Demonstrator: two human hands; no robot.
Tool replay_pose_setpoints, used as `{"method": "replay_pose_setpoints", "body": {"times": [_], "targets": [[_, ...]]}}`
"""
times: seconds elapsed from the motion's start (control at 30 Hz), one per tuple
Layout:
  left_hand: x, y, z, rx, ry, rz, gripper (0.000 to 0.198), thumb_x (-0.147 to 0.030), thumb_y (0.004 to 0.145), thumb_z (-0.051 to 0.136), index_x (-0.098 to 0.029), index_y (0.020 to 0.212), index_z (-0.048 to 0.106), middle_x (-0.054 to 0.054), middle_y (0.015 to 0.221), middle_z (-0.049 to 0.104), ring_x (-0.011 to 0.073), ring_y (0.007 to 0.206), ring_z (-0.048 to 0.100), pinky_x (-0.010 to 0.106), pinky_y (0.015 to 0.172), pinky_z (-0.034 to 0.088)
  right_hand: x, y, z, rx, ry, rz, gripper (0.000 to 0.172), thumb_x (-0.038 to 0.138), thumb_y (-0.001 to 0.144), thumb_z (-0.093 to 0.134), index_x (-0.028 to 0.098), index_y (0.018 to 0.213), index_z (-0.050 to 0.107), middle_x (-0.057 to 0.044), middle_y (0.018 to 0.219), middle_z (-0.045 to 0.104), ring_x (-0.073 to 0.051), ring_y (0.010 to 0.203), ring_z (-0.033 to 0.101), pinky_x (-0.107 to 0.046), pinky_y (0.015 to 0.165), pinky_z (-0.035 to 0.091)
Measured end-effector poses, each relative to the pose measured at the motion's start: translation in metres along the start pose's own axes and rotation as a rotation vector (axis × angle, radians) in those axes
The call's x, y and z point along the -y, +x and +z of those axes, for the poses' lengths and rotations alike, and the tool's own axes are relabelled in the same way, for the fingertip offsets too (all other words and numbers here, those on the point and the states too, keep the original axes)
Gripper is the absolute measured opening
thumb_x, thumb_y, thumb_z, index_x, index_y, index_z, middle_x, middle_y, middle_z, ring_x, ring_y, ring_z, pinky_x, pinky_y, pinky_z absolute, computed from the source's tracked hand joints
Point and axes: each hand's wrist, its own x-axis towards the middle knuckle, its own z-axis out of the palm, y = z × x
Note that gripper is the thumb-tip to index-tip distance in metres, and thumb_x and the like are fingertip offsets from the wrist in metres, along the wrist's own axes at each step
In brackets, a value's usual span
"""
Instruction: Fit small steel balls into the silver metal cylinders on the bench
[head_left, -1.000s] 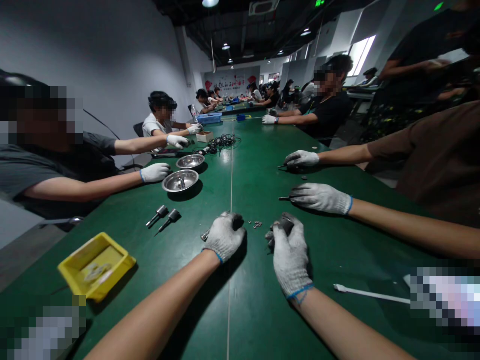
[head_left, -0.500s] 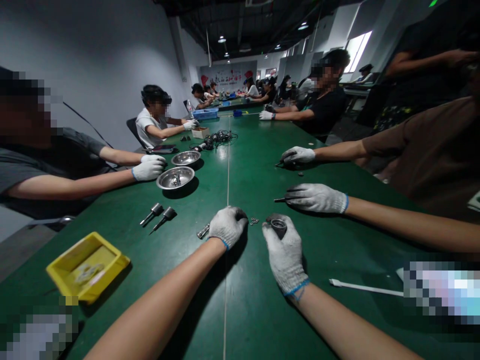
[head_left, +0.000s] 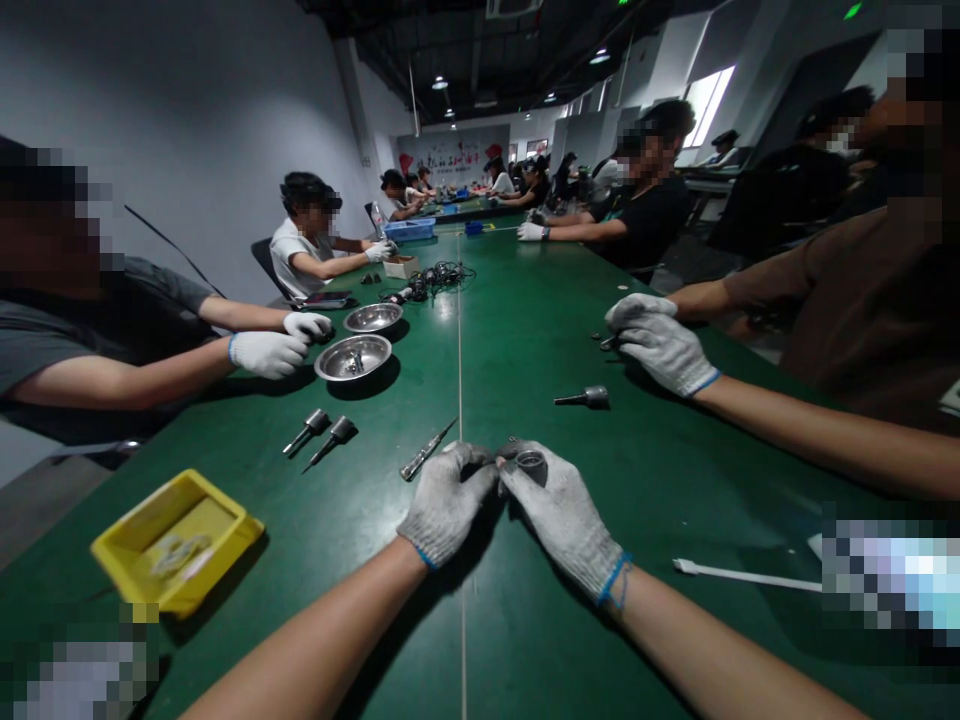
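Note:
Both my hands wear white knit gloves and meet over the green table (head_left: 525, 620). My right hand (head_left: 564, 515) is closed around a small round metal part (head_left: 530, 462) with a hollow centre. My left hand (head_left: 448, 502) is closed with its fingertips pinched against that part's left side; whatever it pinches is too small to see. A thin metal tool (head_left: 426, 452) lies on the table just left of my left hand.
Two short metal tools (head_left: 322, 437) lie at left, a yellow tray (head_left: 174, 537) nearer me. Two steel bowls (head_left: 354, 357) sit further up. Another metal tool (head_left: 585, 399) lies by a co-worker's gloved hands (head_left: 658, 340) at right. A white strip (head_left: 739, 575) lies at right.
My hands have come together, my left fingertips now touching the metal part. The thin tool lies uncovered on the table. The co-worker at right let a tool lie and drew both hands together.

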Motion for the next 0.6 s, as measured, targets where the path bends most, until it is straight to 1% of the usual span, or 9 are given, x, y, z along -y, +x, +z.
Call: {"method": "replay_pose_setpoints", "body": {"times": [0.1,0.2,0.27,0.4,0.6], "targets": [[-0.0018,-0.0015,-0.0012,-0.044,-0.018,0.037,0.018,-0.027,0.091,0.063,-0.019,0.081,0.076,0.003,0.080,0.074,0.0189,0.078,0.068,0.030,0.078,0.054,0.0002,0.0004,-0.0019,0.007,-0.025,0.014,0.027,0.046,0.080,0.065,0.020,0.081,0.073,-0.008,0.081,0.078,-0.023,0.078,0.071,-0.033,0.072,0.057],[-0.0034,-0.0028,-0.0023,-0.139,0.009,0.084,0.015,-0.022,0.090,0.063,-0.019,0.084,0.076,0.003,0.083,0.075,0.0193,0.082,0.069,0.031,0.083,0.054,-0.0007,0.0014,-0.0044,0.008,-0.066,0.052,0.029,0.047,0.079,0.065,0.019,0.077,0.072,-0.008,0.077,0.076,-0.023,0.073,0.069,-0.033,0.068,0.055],[-0.0034,-0.0033,-0.0024,-0.172,0.035,0.104,0.014,-0.021,0.090,0.063,-0.020,0.086,0.077,0.003,0.086,0.075,0.0194,0.085,0.070,0.031,0.085,0.054,-0.0013,0.0018,-0.0058,0.013,-0.091,0.062,0.030,0.047,0.080,0.065,0.019,0.074,0.071,-0.007,0.074,0.075,-0.022,0.070,0.067,-0.032,0.065,0.052],[-0.0024,-0.0039,-0.0019,-0.159,0.032,0.134,0.015,-0.019,0.091,0.063,-0.021,0.088,0.077,0.003,0.087,0.075,0.0185,0.085,0.070,0.030,0.083,0.055,-0.0011,0.0008,-0.0072,0.038,-0.080,0.053,0.031,0.047,0.080,0.065,0.019,0.067,0.068,-0.004,0.067,0.071,-0.020,0.064,0.063,-0.031,0.063,0.049],[-0.0009,-0.0050,-0.0022,-0.182,-0.006,0.174,0.013,-0.019,0.091,0.064,-0.021,0.087,0.076,0.003,0.087,0.074,0.0177,0.084,0.070,0.030,0.083,0.055,0.0001,-0.0003,-0.0063,0.056,-0.030,0.038,0.027,0.044,0.079,0.067,0.019,0.068,0.069,-0.005,0.067,0.072,-0.019,0.062,0.063,-0.031,0.063,0.050]]}}
